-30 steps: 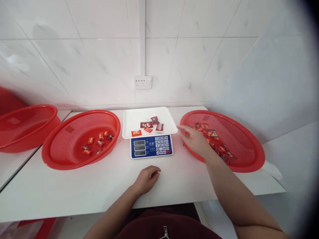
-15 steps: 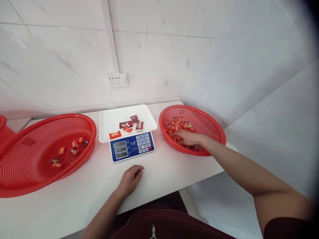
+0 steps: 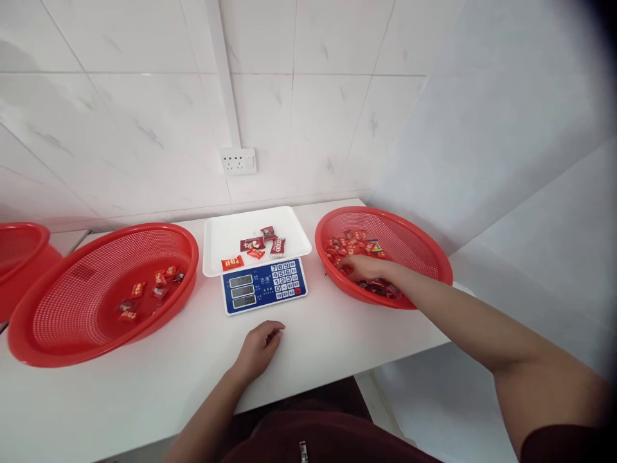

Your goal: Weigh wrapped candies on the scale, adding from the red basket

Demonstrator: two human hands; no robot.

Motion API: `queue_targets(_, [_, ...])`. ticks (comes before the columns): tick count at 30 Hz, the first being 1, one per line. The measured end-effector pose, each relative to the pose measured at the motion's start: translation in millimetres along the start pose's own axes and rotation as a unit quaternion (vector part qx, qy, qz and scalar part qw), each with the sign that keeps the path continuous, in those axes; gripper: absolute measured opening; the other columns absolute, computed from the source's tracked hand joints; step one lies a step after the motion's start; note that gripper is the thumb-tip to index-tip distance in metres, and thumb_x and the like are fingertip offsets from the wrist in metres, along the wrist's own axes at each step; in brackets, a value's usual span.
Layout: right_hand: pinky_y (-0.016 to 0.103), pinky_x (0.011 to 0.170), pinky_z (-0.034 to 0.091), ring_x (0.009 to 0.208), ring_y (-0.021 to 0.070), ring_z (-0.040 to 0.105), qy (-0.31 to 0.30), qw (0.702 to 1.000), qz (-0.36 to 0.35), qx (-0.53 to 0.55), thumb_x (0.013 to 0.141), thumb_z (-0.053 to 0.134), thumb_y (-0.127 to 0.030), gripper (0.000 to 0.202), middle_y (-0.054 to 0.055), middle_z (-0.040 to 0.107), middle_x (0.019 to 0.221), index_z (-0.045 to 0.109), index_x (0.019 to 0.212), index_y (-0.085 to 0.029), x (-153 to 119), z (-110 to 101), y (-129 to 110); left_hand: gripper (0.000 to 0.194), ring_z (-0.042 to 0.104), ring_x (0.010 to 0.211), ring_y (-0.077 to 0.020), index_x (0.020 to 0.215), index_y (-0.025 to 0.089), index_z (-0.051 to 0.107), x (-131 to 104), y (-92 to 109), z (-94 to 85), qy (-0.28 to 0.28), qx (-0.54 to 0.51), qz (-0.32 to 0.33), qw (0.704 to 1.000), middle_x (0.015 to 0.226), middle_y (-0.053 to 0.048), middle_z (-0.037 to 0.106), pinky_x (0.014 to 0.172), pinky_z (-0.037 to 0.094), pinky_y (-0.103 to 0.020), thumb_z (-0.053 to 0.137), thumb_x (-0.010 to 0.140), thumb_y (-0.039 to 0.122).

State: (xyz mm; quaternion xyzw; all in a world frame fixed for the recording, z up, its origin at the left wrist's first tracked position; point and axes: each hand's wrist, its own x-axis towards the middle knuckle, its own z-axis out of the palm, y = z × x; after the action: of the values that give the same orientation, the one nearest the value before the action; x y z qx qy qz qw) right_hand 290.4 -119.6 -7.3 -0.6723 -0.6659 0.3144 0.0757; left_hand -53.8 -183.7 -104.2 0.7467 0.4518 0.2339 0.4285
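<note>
My right hand [image 3: 361,265] reaches into the right red basket [image 3: 431,270], its fingers curled down among small wrapped candies [image 3: 349,241]. The fingertips are hidden, so what they grip does not show. My left hand [image 3: 261,347] rests on the white table in front of the scale, loosely closed with nothing visible in it. The blue-faced digital scale [image 3: 265,288] stands between the baskets. On its white tray [image 3: 226,231] lie several candies in red and dark red wrappers [image 3: 253,244].
A larger red basket [image 3: 62,289] stands to the left with several candies [image 3: 159,280] inside. Part of another red basket [image 3: 22,251] shows at the far left. A power socket [image 3: 238,161] is on the tiled wall behind the scale. The table's front edge runs close to my body.
The view has turned slightly left, so everything sits further right. My right hand stays in the basket, its fingers now more bent. My left hand remains on the table.
</note>
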Motion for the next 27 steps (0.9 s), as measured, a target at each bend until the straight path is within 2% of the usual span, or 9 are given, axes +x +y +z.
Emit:
queue_targets(2, [0.032,0.068,0.051,0.073,0.0213,0.065,-0.015,0.998,0.018,0.058,0.062,0.068,-0.016,0.027,0.004,0.071,0.08,0.071,0.088,-0.021,-1.6,-8.0,3.7,0.028,0.062,0.082,-0.0175,0.099,0.021,0.064,-0.2,0.0,-0.2,0.0,-0.002,-0.002,1.0,0.096,-0.003,0.068,0.077,0.052,-0.032,0.044,0.085,0.034])
queue_targets(6, [0.033,0.079,0.052,0.087,0.019,0.063,0.029,0.98,0.042,0.19,0.07,0.066,-0.023,0.028,0.004,0.067,0.096,0.065,0.098,-0.023,-7.0,-24.0,10.1,0.027,0.063,0.083,-0.0179,0.098,0.022,0.064,-0.9,1.3,-0.6,0.0,-0.007,-0.005,1.0,0.096,-0.003,0.068,0.078,0.052,-0.032,0.044,0.085,0.034])
queue_targets(8, [0.032,0.079,0.054,0.089,0.0169,0.062,0.036,0.957,0.042,0.286,0.072,0.064,-0.024,0.027,0.003,0.064,0.098,0.062,0.099,-0.024,-8.0,-28.1,13.8,0.027,0.063,0.084,-0.0181,0.098,0.022,0.064,-1.0,2.0,-0.9,0.0,-0.008,-0.003,1.0,0.097,-0.003,0.068,0.078,0.052,-0.032,0.044,0.084,0.033])
queue_targets(11, [0.03,0.073,0.055,0.082,0.0151,0.062,0.051,0.895,0.045,0.442,0.068,0.067,-0.023,0.029,0.0,0.062,0.088,0.059,0.095,-0.026,-6.6,-29.6,19.5,0.027,0.063,0.084,-0.0183,0.098,0.022,0.064,-0.6,2.5,-1.3,0.0,-0.007,-0.001,1.0,0.098,-0.003,0.068,0.078,0.052,-0.032,0.044,0.084,0.033])
queue_targets(14, [0.028,0.068,0.053,0.075,0.0137,0.062,0.069,0.865,0.041,0.496,0.064,0.068,-0.023,0.028,-0.003,0.061,0.08,0.057,0.089,-0.027,-5.8,-30.1,20.9,0.027,0.062,0.084,-0.0183,0.098,0.022,0.064,-0.4,2.5,-1.1,0.0,-0.006,-0.002,1.0,0.099,-0.003,0.068,0.077,0.051,-0.032,0.044,0.084,0.033])
queue_targets(17, [0.025,0.063,0.051,0.071,0.0123,0.061,0.089,0.842,0.028,0.531,0.063,0.067,-0.021,0.024,-0.003,0.062,0.077,0.056,0.084,-0.026,-7.9,-33.8,12.4,0.026,0.062,0.084,-0.018,0.098,0.022,0.064,-1.2,2.7,-0.6,0.001,-0.006,0.0,1.0,0.098,-0.003,0.068,0.078,0.051,-0.031,0.044,0.084,0.033])
queue_targets(19, [0.025,0.061,0.05,0.069,0.0124,0.06,0.096,0.845,0.017,0.525,0.065,0.065,-0.021,0.022,-0.002,0.063,0.077,0.056,0.084,-0.025,-8.7,-37.2,-0.7,0.026,0.063,0.082,-0.0179,0.097,0.023,0.064,-2.1,3.9,-0.5,0.001,-0.006,0.001,1.0,0.097,-0.003,0.068,0.077,0.052,-0.031,0.044,0.084,0.031])
queue_targets(22, [0.027,0.062,0.05,0.071,0.0141,0.061,0.086,0.876,-0.017,0.474,0.067,0.062,-0.023,0.022,-0.001,0.063,0.077,0.057,0.088,-0.023,-4.1,-39.0,-30.8,0.025,0.063,0.079,-0.018,0.096,0.022,0.065,-2.8,7.2,-0.8,0.0,-0.007,-0.001,1.0,0.093,-0.003,0.068,0.075,0.051,-0.032,0.044,0.083,0.029])
queue_targets(27, [0.029,0.066,0.049,0.078,0.0164,0.062,0.048,0.905,-0.071,0.417,0.07,0.06,-0.025,0.02,0.002,0.064,0.087,0.056,0.089,-0.023,24.9,-23.4,-92.4,0.025,0.063,0.077,-0.0183,0.095,0.021,0.066,-2.1,9.8,-1.4,0.012,-0.006,0.002,1.0,0.091,-0.004,0.069,0.074,0.052,-0.031,0.045,0.082,0.027])
